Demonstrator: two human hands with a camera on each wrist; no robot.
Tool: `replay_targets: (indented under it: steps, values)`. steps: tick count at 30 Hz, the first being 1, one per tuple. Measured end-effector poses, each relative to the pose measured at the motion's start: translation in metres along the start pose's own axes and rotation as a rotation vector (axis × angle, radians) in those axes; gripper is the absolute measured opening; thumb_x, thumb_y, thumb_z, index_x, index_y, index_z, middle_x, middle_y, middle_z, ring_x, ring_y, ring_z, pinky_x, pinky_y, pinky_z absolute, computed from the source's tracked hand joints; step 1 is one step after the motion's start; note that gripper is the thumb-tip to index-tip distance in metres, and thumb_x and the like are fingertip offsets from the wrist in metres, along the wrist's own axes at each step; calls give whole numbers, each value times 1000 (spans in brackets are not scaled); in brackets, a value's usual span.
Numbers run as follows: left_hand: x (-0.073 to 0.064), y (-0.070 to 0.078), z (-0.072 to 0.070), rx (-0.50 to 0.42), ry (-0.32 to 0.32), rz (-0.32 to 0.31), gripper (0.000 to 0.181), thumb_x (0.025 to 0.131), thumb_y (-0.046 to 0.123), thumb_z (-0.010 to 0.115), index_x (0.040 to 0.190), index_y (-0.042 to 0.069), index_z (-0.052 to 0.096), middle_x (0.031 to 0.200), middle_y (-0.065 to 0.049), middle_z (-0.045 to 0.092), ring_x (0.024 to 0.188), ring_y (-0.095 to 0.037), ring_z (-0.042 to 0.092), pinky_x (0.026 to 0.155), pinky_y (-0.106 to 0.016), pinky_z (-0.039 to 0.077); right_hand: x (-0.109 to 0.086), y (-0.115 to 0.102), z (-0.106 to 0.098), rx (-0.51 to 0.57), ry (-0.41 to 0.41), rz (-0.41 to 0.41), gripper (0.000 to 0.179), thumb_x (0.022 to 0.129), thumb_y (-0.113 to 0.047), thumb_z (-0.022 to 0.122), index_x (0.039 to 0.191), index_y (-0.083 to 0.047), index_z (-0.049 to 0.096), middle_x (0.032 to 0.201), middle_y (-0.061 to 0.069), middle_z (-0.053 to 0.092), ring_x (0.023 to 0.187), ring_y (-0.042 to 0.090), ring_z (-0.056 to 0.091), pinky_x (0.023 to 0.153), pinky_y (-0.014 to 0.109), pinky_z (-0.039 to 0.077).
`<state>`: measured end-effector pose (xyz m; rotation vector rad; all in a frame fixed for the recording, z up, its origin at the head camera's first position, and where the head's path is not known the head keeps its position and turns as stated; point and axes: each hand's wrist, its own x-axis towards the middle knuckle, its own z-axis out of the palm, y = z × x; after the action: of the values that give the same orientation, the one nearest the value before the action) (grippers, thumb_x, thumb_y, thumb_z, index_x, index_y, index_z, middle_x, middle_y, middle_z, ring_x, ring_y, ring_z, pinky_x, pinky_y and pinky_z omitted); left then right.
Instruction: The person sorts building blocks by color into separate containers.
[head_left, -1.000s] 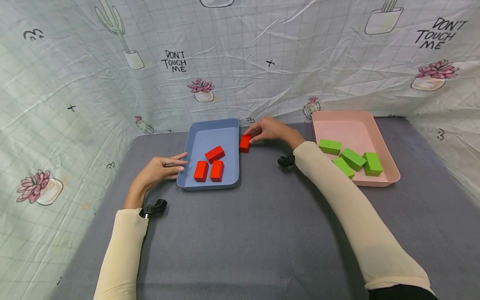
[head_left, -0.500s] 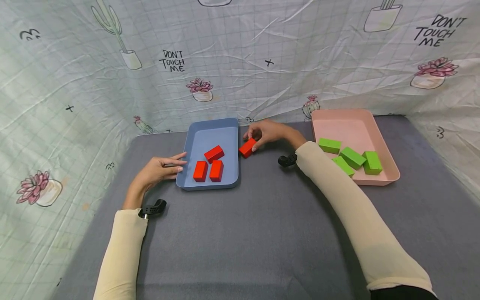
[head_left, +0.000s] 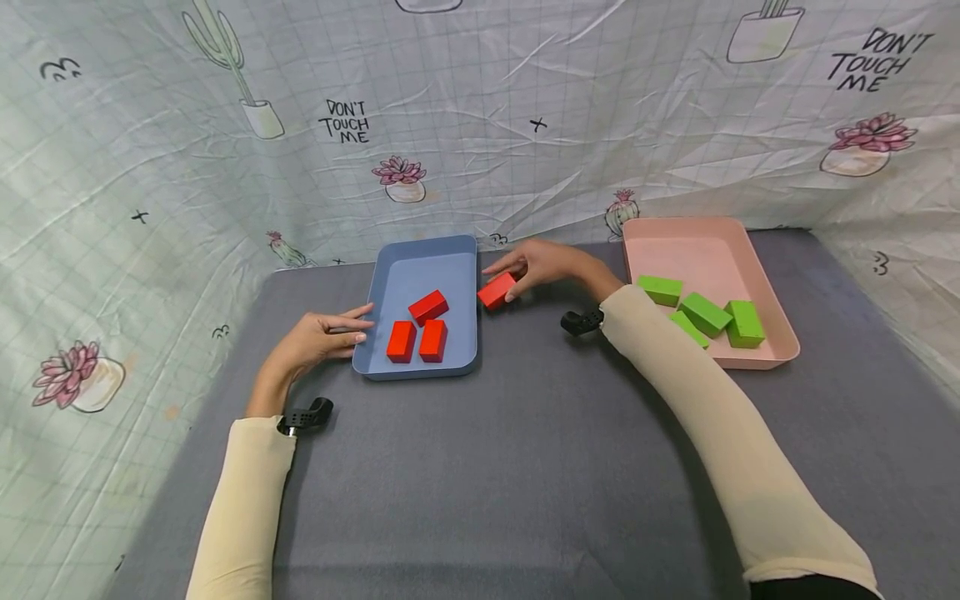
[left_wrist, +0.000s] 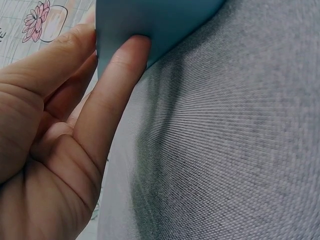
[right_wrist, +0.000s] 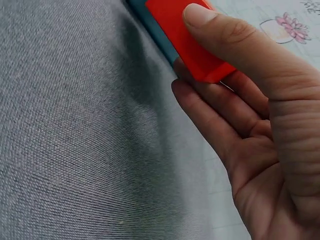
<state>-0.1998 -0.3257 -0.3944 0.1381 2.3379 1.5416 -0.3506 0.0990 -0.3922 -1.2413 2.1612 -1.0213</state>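
Note:
My right hand [head_left: 543,262] pinches a red block [head_left: 497,291] beside the right edge of a blue tray [head_left: 467,367]. In the right wrist view the thumb presses on one face of the red block [right_wrist: 187,42], with fingers behind it. My left hand [head_left: 318,343] touches the tray's left side with straight fingers. A fingertip lies against the outer wall of the blue tray [left_wrist: 160,25] in the left wrist view. Inside the tray lie a tilted red block [head_left: 428,307] and two more, the left red block [head_left: 401,342] and the right red block [head_left: 432,341].
A pink tray [head_left: 697,250] with several green blocks [head_left: 705,314] stands at the right, partly behind the right sleeve. Grey cloth [head_left: 480,483] covers the table. A printed curtain [head_left: 480,92] hangs close behind both trays.
The red block in my right hand has turned from upright to slanted, its right end raised. My right hand has shifted slightly, while the left hand stays at the blue tray.

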Motion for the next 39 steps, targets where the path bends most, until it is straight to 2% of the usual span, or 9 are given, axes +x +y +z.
replay_targets:
  steps: [5, 16, 24, 35, 39]
  values:
    - [0, 1, 1, 0, 0, -2, 44, 93, 9, 75, 133, -5, 64, 160, -7, 40, 121, -8, 62, 87, -31, 59, -7, -5, -1, -50, 30, -37, 51, 84, -21, 86, 132, -13, 70, 125, 6, 72, 91, 14, 61, 78, 26, 51]
    - [0, -1, -1, 2, -6, 8, 45, 93, 9, 75, 134, -5, 64, 160, -7, 40, 120, -6, 63, 88, -31, 59, -19, -17, -3, -56, 41, -97, 41, 83, -19, 87, 123, -13, 76, 111, 5, 76, 85, 15, 64, 76, 26, 53]
    - [2, -2, 0, -2, -4, 2, 45, 92, 11, 76, 133, -4, 65, 160, -6, 40, 120, -5, 62, 88, -31, 59, -27, -24, 2, -44, 98, -80, 38, 82, -15, 88, 118, -9, 78, 110, 8, 76, 88, 16, 69, 78, 24, 55]
    - [1, -4, 0, -2, 3, -3, 43, 94, 8, 74, 134, -4, 64, 160, -6, 40, 119, -2, 61, 88, -31, 58, -34, -30, 2, -40, 82, -112, 37, 83, -20, 87, 118, -12, 78, 103, 2, 78, 74, 14, 62, 68, 26, 52]
    - [1, -4, 0, 6, 5, -11, 43, 94, 8, 73, 134, -4, 64, 161, -5, 39, 119, -2, 61, 88, -31, 58, -34, -32, 3, -57, 84, -119, 37, 83, -25, 87, 118, -14, 78, 103, -1, 78, 76, 12, 65, 69, 26, 53]
